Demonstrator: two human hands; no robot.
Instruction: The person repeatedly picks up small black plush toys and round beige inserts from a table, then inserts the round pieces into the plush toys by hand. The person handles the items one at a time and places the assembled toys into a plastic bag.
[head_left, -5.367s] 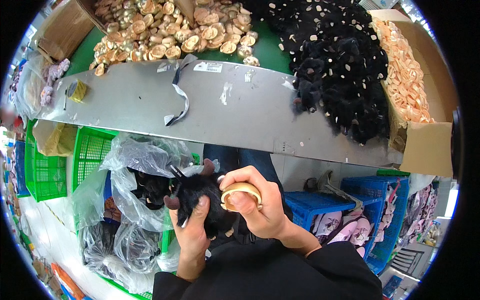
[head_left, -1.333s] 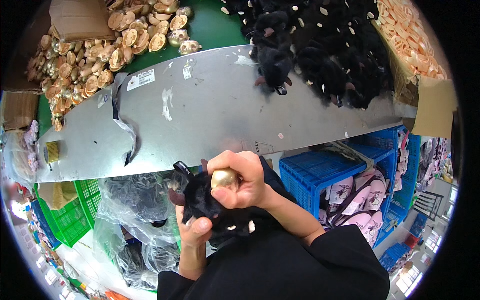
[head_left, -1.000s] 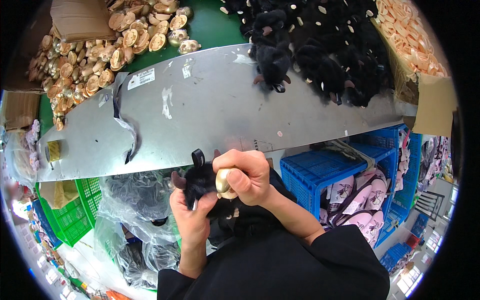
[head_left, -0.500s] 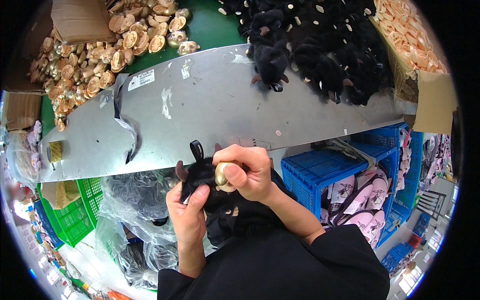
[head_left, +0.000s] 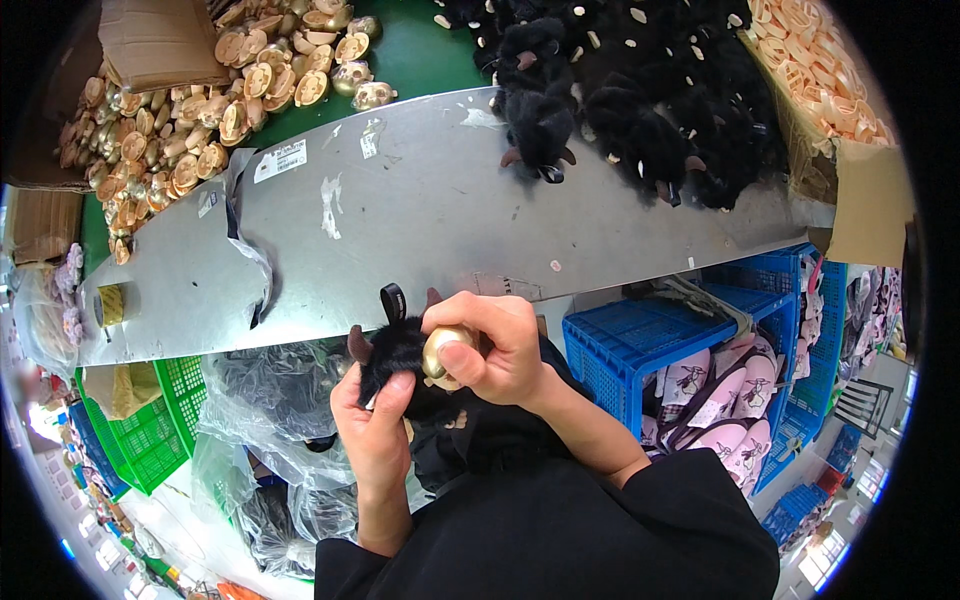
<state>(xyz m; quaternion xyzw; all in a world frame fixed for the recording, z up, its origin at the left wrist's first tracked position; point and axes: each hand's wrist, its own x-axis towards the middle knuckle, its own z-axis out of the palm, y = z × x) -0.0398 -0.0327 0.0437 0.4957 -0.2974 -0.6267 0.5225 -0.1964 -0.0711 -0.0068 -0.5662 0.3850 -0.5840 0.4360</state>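
A black plush toy point(head_left: 400, 352) is gripped from below by the left hand point(head_left: 375, 430); a golden piece point(head_left: 443, 350) is pinched against it by the right hand point(head_left: 495, 345).

A black furry toy point(head_left: 400, 352) with brown horns and a loop carries a gold plastic face piece point(head_left: 442, 351) against its front.

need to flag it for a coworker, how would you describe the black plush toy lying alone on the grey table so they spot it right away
Start at the long grey metal table and follow it right, toward the heap of black plush toys. Just left of that heap, a single black plush toy lies on the bare metal. Unlike its piled neighbours, it lies out on the metal, brown horns and a black loop pointing at the near edge.
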